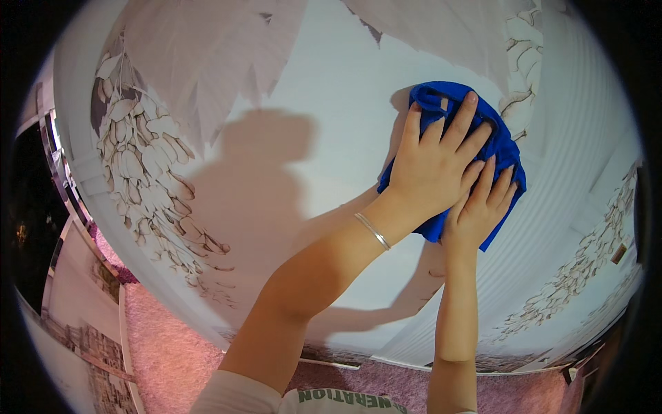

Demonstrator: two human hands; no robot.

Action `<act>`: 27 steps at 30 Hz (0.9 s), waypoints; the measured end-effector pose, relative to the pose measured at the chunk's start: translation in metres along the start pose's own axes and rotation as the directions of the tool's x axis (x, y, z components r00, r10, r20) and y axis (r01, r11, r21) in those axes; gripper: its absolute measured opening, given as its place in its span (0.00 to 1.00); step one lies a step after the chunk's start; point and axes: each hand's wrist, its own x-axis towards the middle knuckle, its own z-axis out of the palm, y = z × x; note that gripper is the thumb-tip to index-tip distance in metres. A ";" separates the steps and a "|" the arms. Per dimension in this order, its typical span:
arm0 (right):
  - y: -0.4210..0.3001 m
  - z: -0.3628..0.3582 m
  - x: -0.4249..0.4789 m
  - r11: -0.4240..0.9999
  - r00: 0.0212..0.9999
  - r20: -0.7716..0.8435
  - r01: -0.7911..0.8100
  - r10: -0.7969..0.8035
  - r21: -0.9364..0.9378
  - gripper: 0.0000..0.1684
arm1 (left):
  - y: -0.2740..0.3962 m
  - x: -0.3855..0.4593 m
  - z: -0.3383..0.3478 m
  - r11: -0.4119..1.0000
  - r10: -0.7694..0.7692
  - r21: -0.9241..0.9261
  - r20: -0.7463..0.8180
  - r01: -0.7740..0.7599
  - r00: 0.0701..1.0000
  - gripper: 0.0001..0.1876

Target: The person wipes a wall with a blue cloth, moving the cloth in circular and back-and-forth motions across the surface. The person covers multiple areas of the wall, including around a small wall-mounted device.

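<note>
A crumpled blue cloth (509,147) lies pressed against a pale upright panel (341,67) printed with large leaves and hanging blossoms. My left hand (434,150), a silver bracelet (372,230) at its wrist, spreads over the middle of the cloth, and some fingertips sink into its folds. Just below and to the right, my right hand (478,207) presses the cloth's lower part. The two hands touch or overlap where the left little finger meets the right thumb side. The cloth hides the print behind it.
A printed blossom cluster (147,155) runs down the panel's left side, beside my shadow (258,207). Pink shaggy carpet (165,341) lies below the panel's bottom edge. Another printed panel (85,290) stands at the far left. A small brown tag (618,253) sits at the right.
</note>
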 end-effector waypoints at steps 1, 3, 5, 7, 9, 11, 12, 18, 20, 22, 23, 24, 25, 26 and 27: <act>-0.002 0.002 0.002 1.000 0.999 -0.039 -0.008 0.008 0.012 0.26 | -0.002 0.002 -0.002 1.000 -0.013 0.001 0.008 0.013 1.000 0.23; -0.017 -0.003 0.009 0.998 0.999 0.023 0.023 -0.021 -0.055 0.26 | -0.014 0.000 -0.013 1.000 -0.024 0.012 0.043 0.024 0.999 0.23; -0.041 0.000 0.016 1.000 0.997 0.071 0.021 -0.020 -0.020 0.27 | -0.038 -0.003 -0.028 0.994 -0.039 0.104 0.041 0.034 0.998 0.23; -0.069 0.001 0.026 0.997 0.992 0.106 0.065 -0.068 0.028 0.28 | -0.061 -0.008 -0.046 0.979 -0.089 0.190 0.052 0.078 0.995 0.24; -0.101 0.009 0.030 0.990 0.988 0.107 0.106 -0.115 0.090 0.29 | -0.091 -0.018 -0.068 0.962 -0.113 0.257 0.053 0.096 0.992 0.26; -0.134 0.013 0.036 0.977 0.982 0.104 0.140 -0.158 0.160 0.28 | -0.116 -0.024 -0.096 0.922 -0.214 0.350 0.103 0.166 0.971 0.27; -0.152 0.016 0.037 0.964 0.975 0.115 0.164 -0.191 0.211 0.29 | -0.131 -0.034 -0.106 0.893 -0.240 0.408 0.074 0.191 0.968 0.26; -0.239 0.030 0.028 0.843 0.944 0.098 0.231 -0.315 0.487 0.27 | -0.197 -0.085 -0.164 0.826 -0.268 0.510 -0.018 0.240 0.963 0.25; -0.248 0.032 0.019 0.813 0.940 0.104 0.221 -0.324 0.538 0.27 | -0.192 -0.096 -0.173 0.765 -0.351 0.574 -0.010 0.293 0.936 0.24; -0.249 0.030 0.017 0.802 0.937 0.111 0.218 -0.332 0.557 0.27 | -0.194 -0.102 -0.169 0.732 -0.377 0.582 -0.086 0.353 0.922 0.25; -0.246 0.028 0.017 0.805 0.935 0.122 0.215 -0.333 0.553 0.27 | -0.195 -0.105 -0.163 0.717 -0.388 0.582 -0.124 0.383 0.913 0.26; -0.239 0.029 0.014 0.825 0.941 0.121 0.210 -0.316 0.525 0.27 | -0.193 -0.107 -0.153 0.717 -0.380 0.575 -0.151 0.394 0.913 0.26; -0.230 0.027 0.012 0.872 0.943 0.144 0.209 -0.299 0.443 0.27 | -0.183 -0.104 -0.147 0.731 -0.372 0.573 -0.122 0.371 0.920 0.26; -0.219 0.026 0.010 0.901 0.956 0.139 0.188 -0.260 0.392 0.27 | -0.171 -0.096 -0.140 0.745 -0.364 0.568 -0.092 0.349 0.927 0.26; -0.206 0.026 0.004 0.928 0.966 0.137 0.165 -0.221 0.335 0.27 | -0.159 -0.092 -0.133 0.761 -0.360 0.558 -0.060 0.330 0.931 0.26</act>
